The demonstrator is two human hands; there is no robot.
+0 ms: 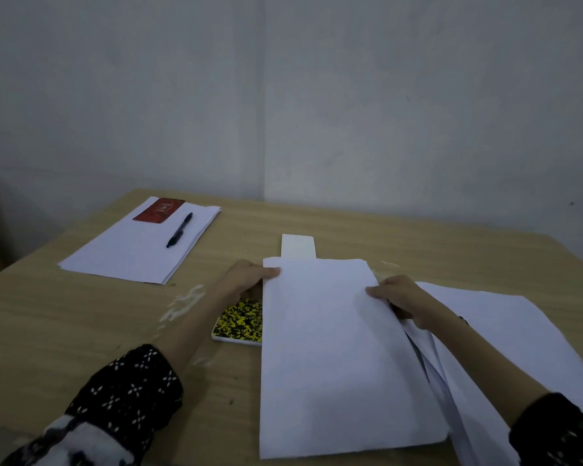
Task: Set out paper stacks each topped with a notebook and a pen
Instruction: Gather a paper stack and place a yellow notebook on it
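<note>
My dark sleeves with small white flowers (128,385) run out of view at the bottom edge, and the near end of the loose white sheets on my right (505,331) is cut off there too. My right hand (408,302) is closed on the right edge of a tall white paper stack (334,358), thumb on top and fingers tucked out of sight underneath; a thin dark line shows in the gap below it, and I cannot tell what that is. My left hand (246,275) pinches the stack's far left corner, thumb flat on the paper. The stack hides most of a yellow-and-black speckled notebook (239,321) lying beside my left wrist. Just beyond the stack's far edge a small white rectangular block (298,245) pokes out, its near end covered.

Farther left, well apart, a second neat white paper stack (128,250) carries a dark red notebook (159,210) at its far corner and a black pen (179,229) just beside it.

Everything lies on a pale wood-grain table (81,314) with whitish smears, set against bare grey walls (283,95) in dim light.
</note>
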